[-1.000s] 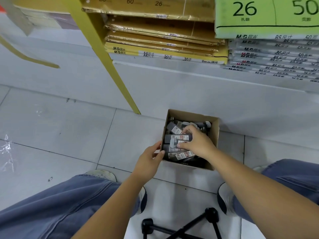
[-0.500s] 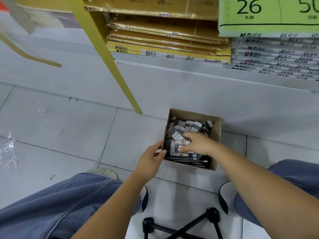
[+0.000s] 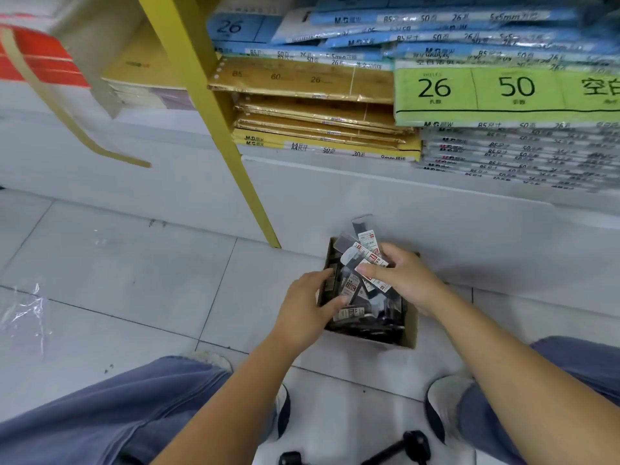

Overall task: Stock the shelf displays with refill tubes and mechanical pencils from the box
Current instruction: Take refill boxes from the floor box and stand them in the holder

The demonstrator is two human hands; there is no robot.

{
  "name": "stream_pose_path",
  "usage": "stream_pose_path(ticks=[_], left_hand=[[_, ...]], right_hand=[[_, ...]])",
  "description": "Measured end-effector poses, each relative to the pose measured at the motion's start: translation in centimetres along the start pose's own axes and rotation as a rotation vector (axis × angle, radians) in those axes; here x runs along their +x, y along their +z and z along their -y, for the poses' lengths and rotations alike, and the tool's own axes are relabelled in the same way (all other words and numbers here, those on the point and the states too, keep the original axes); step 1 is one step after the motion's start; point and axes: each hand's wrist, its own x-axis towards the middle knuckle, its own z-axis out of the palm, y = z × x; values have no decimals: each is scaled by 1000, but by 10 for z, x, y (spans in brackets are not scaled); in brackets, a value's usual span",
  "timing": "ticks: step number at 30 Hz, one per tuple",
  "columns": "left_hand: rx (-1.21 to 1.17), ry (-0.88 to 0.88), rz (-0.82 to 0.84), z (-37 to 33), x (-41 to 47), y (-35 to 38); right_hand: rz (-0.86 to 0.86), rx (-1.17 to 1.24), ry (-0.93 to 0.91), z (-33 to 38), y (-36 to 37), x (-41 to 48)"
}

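Several clear, red-labelled refill tubes (image 3: 365, 253) in right hand's (image 3: 409, 283) pinch grip, left hand's (image 3: 302, 310) grip round box (image 3: 411, 333) wall

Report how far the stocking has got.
Done: nothing visibly stocked; no pencil display is in view. In hand: the right hand grips a bunch of refill packs above the box, while the left hand holds its wall. Left: many other packs lie in the box.

The cardboard box (image 3: 411, 333) sits on the floor (image 3: 134, 280) before the shelf base (image 3: 369, 203), right of the shelf post (image 3: 214, 122). Refill tube packets (image 3: 352, 312) lie in it. The right hand (image 3: 406, 280) holds some above its far end, and the left hand (image 3: 302, 310) grips its left wall. Paper packs (image 3: 318, 129) stack on the shelf behind.
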Motion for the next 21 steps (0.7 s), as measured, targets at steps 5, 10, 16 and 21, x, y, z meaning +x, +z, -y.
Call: stream_pose_path(ticks=[5,10,16,21], left_hand=[[-542,18,303,-54,-13,-24],[-649,72,274,-90,-28,-73],[-594,226,172,-135,-54,-129],[-702,321,99,-170,-69,-153]], right_hand=[[-13,121,-113,51,14,-28],[-32,114,-254,106,29,-60],[-77,-113,-430,174,37,-90],[-76,-135,-560,225,27,-109]])
